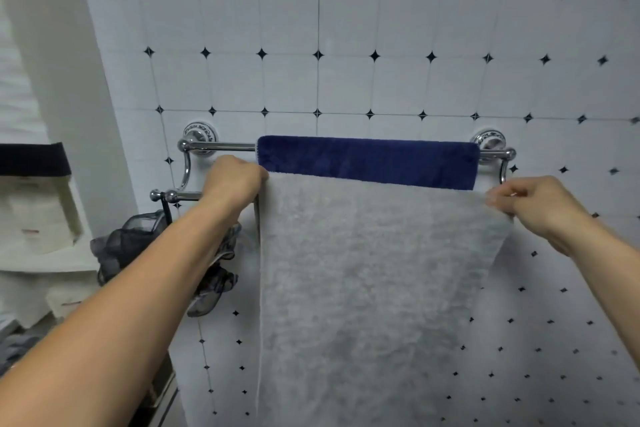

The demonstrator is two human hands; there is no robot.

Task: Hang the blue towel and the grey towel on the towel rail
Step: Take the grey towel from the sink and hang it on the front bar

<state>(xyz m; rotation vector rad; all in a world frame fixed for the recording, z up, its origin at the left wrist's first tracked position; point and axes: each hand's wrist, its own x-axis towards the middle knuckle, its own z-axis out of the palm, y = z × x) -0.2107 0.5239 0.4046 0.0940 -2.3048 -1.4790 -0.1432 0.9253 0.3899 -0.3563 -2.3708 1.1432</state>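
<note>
A chrome double towel rail (pixel 221 146) is fixed to the tiled wall. The blue towel (pixel 369 161) hangs over its rear bar, spread almost the full width. In front of it the grey towel (pixel 374 288) drapes down from the front bar, which it hides except for the left end. My left hand (pixel 233 180) grips the grey towel's top left corner at the front bar. My right hand (pixel 535 204) pinches the top right corner near the rail's right bracket.
A dark mesh bag (pixel 131 243) with patterned cloth hangs from the front bar's left end, under my left forearm. Pale shelves (pixel 41 218) with folded white items stand at the left. White wall tiles (pixel 346 45) with black diamonds fill the background.
</note>
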